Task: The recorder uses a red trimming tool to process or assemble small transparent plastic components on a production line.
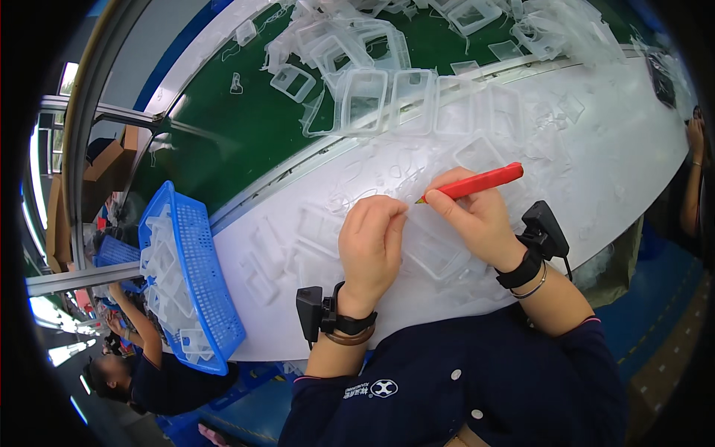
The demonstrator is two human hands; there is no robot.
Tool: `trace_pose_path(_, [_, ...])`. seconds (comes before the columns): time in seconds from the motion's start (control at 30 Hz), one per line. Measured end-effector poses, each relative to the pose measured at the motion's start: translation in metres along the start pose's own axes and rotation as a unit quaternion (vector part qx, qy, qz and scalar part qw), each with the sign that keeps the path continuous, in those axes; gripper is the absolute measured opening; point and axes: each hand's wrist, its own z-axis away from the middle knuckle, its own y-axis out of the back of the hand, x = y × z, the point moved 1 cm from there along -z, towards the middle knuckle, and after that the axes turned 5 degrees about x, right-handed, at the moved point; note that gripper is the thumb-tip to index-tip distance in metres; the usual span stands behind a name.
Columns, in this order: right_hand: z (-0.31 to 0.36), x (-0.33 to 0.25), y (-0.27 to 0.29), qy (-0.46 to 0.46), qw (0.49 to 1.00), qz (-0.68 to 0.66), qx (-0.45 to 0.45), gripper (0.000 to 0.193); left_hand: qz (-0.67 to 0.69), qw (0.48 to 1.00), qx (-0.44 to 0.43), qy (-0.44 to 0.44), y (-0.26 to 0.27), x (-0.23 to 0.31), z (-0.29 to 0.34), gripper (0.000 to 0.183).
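Observation:
My right hand [480,227] is closed around a red-handled trimming knife [480,182], its short tip pointing left toward my other hand. My left hand [369,242] is pinched just left of that tip. Whatever sits between its fingertips is too small and clear to make out. Beneath and around both hands, translucent plastic frames [436,249] lie on the white table [596,160]. Thin clear trimmings [357,179] are scattered beyond my left fingers.
At the left table edge stands a blue perforated basket [212,276] full of clear plastic parts. More frames [365,97] are heaped across the far rail and green belt [223,141]. A co-worker [160,380] is at the lower left; another person's arm [693,171] shows far right.

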Motion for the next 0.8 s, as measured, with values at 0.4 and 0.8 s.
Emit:
trace_pose_path(0.4, [-0.005, 0.007, 0.005, 0.085, 0.983, 0.153, 0.051, 0.008, 0.249, 0.938, 0.226, -0.084, 0.065, 0.032, 0.024, 0.015])
trace_pose_path(0.8, [-0.002, 0.003, 0.000, 0.063, 0.988, 0.137, 0.043, 0.010, 0.145, 0.899, 0.405, 0.078, 0.156, -0.043, 0.008, 0.018])
